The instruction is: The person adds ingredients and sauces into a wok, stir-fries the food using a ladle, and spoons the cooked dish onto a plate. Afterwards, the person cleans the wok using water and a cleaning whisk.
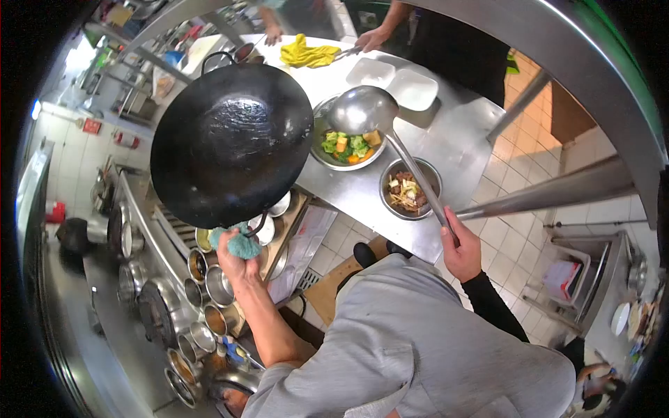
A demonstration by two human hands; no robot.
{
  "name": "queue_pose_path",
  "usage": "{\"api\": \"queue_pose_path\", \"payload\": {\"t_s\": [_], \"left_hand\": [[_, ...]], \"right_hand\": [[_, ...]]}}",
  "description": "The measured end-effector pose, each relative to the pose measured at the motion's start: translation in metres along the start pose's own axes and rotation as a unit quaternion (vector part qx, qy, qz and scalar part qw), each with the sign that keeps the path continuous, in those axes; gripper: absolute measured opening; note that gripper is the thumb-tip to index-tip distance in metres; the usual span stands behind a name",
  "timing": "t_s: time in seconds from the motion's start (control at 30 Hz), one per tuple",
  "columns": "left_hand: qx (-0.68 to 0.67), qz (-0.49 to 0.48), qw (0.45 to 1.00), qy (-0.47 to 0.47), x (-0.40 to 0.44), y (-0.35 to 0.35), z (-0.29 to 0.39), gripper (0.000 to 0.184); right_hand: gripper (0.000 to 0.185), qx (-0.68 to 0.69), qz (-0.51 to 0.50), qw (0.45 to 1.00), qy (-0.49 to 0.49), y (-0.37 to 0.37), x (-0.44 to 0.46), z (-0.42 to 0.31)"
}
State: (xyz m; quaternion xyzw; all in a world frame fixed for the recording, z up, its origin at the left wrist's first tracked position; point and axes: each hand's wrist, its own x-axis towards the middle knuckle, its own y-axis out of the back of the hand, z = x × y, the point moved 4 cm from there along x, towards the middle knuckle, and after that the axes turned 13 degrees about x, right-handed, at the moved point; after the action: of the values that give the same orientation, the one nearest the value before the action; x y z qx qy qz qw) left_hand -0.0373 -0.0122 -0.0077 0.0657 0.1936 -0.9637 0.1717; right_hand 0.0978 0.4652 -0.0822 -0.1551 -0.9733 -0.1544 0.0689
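Observation:
My left hand (237, 259) is closed around a teal cloth (240, 242) at the near loop handle of a black wok (230, 139). The wok is tilted, raised at the left of the counter, and its dark inside looks wet and shiny. In my right hand (461, 249) is the handle of a large steel ladle (362, 110). The ladle's bowl hangs over a metal bowl (341, 164) of broccoli and orange and yellow pieces, hiding part of it. Below the ladle's handle stands a smaller steel bowl (387, 203) with brown pieces and pale strips.
Two white dishes (412, 89) stand on the steel counter (463, 132), near a yellow cloth (306, 52). Across the counter, another person's hand (373, 39) holds a utensil; a second person's hand (273, 33) rests there. Several metal pots (220, 287) crowd the left. A metal post (550, 188) slants at right.

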Motion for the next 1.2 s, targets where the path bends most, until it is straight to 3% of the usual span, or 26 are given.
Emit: {"api": "queue_pose_path", "payload": {"t_s": [0.1, 0.17, 0.2, 0.3, 0.37, 0.43, 0.67, 0.77, 0.8, 0.97, 1.0, 1.03, 1.1, 1.2], "left_hand": [[-0.029, 0.075, 0.996, -0.035, -0.066, 0.000, 0.021, 0.006], [-0.047, 0.103, 0.993, 0.031, -0.110, 0.030, 0.020, 0.008], [-0.034, 0.117, 0.993, -0.009, -0.145, 0.036, 0.024, 0.012], [-0.056, 0.239, 0.969, -0.024, -0.245, 0.063, 0.023, 0.013], [-0.108, 0.310, 0.944, -0.028, -0.316, 0.103, 0.005, 0.009], [-0.133, 0.373, 0.915, -0.077, -0.375, 0.112, 0.001, 0.010], [-0.139, 0.584, 0.784, -0.160, -0.525, 0.192, -0.038, 0.010], [-0.159, 0.589, 0.772, -0.176, -0.568, 0.264, -0.065, 0.009], [-0.174, 0.625, 0.743, -0.168, -0.572, 0.272, -0.058, 0.008], [-0.235, 0.691, 0.655, -0.198, -0.612, 0.408, -0.098, 0.009], [-0.254, 0.683, 0.653, -0.206, -0.618, 0.427, -0.102, 0.009], [-0.273, 0.674, 0.652, -0.215, -0.622, 0.446, -0.109, 0.009], [-0.316, 0.638, 0.661, -0.237, -0.617, 0.490, -0.134, 0.008], [-0.394, 0.632, 0.632, -0.215, -0.591, 0.512, -0.119, 0.007]], "right_hand": [[0.049, 0.101, -0.069, 0.989, -0.086, -0.019, 0.008, -0.008], [0.045, 0.130, -0.140, 0.973, -0.130, -0.039, 0.006, -0.009], [0.040, 0.180, -0.161, 0.966, -0.090, -0.052, 0.007, -0.013], [0.034, 0.185, -0.277, 0.937, -0.108, -0.073, -0.004, -0.001], [0.034, 0.198, -0.357, 0.905, -0.115, -0.093, -0.008, 0.018], [0.031, 0.259, -0.391, 0.856, -0.216, -0.108, -0.019, -0.014], [0.037, 0.237, -0.544, 0.779, -0.204, -0.191, -0.069, -0.040], [0.041, 0.200, -0.604, 0.750, -0.179, -0.240, -0.115, -0.079], [0.043, 0.192, -0.623, 0.747, -0.133, -0.264, -0.135, -0.092], [0.066, 0.188, -0.733, 0.642, -0.122, -0.406, -0.276, -0.199], [0.068, 0.178, -0.762, 0.623, -0.022, -0.449, -0.310, -0.214], [0.067, 0.190, -0.773, 0.593, -0.122, -0.481, -0.348, -0.246], [0.066, 0.169, -0.801, 0.573, 0.038, -0.575, -0.412, -0.285], [0.063, 0.142, -0.738, 0.576, 0.321, -0.722, -0.505, -0.324]]}}
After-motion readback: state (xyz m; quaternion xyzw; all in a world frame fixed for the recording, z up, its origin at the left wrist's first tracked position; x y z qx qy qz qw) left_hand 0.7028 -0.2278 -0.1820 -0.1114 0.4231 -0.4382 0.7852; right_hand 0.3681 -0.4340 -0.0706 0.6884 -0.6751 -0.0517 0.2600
